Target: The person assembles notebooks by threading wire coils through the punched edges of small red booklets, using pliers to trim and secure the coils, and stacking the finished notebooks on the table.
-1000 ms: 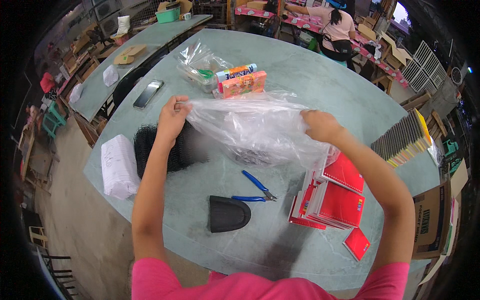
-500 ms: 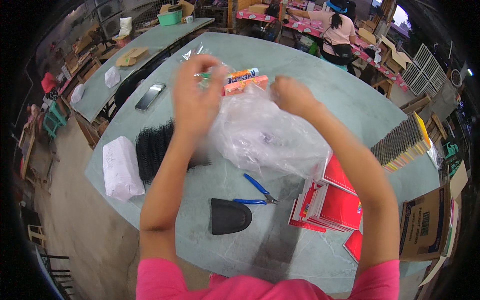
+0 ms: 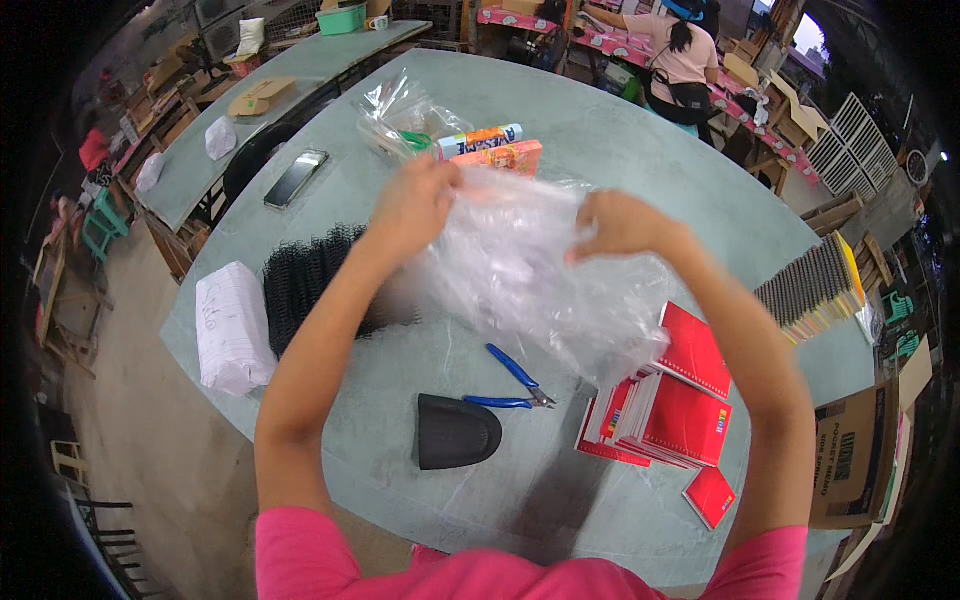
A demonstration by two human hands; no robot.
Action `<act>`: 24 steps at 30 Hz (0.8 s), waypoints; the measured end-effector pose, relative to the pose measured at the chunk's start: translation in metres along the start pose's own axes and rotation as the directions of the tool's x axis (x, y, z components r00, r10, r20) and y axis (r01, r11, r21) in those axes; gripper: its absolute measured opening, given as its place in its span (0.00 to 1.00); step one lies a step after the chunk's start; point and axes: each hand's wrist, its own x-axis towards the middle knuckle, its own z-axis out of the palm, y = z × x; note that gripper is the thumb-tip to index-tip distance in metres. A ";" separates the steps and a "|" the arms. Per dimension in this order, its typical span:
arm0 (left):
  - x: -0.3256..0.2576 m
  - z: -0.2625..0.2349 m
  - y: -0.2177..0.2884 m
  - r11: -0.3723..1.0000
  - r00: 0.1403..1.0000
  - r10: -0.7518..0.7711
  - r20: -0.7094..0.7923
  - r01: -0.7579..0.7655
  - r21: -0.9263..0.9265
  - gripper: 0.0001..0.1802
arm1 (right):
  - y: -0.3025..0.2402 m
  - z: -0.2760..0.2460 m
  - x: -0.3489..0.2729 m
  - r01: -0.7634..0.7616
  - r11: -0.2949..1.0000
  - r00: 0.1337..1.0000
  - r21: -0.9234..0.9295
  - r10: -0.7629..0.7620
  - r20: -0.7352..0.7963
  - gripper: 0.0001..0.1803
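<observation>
A large clear plastic bag (image 3: pixel 510 262) lies crumpled across the middle of the table, with something whitish dimly visible inside. At its upper left edge, my left hand (image 3: pixel 415 205) is closed on the plastic. My right hand (image 3: pixel 628 226), fingers curled, grips the bag's upper right side; its fingertips are slightly blurred. Just beyond the bag are an orange-pink pack (image 3: pixel 502 156) and a blue-and-orange printed roll (image 3: pixel 482 138). Beside them sits another clear plastic wrapper (image 3: pixel 400 108) with something green (image 3: pixel 414 140) in it. The bag's right end touches stacked red spiral notebooks (image 3: pixel 685 415).
Black spiral binding coils (image 3: pixel 305 285) and a white paper-wrapped bundle (image 3: pixel 233 328) lie left, below a phone (image 3: pixel 296 180). Blue-handled cutters (image 3: pixel 515 378) and a black pad (image 3: pixel 455 432) are nearer me. Right are a notebook stack (image 3: pixel 812 288) and a cardboard box (image 3: pixel 850 455). A person (image 3: pixel 680 60) works beyond.
My left hand has come down and nearer onto the bag's edge. My right hand has moved right and nearer, and the bag has shifted toward the red notebooks.
</observation>
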 end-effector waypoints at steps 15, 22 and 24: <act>-0.027 0.064 0.038 0.941 0.932 0.324 0.165 -0.335 0.045 0.18 | -0.026 -0.082 -0.043 0.047 0.999 0.560 -0.003 -0.028 -0.828 0.13; 0.041 0.013 0.068 0.924 0.969 0.247 0.019 -0.229 -0.305 0.18 | -0.070 -0.021 -0.018 -0.206 0.976 0.757 0.075 0.208 -0.619 0.19; 0.062 -0.009 0.085 0.923 0.987 0.162 0.006 -0.150 -0.355 0.14 | -0.061 -0.009 -0.012 -0.359 0.932 0.787 0.054 0.333 -0.519 0.18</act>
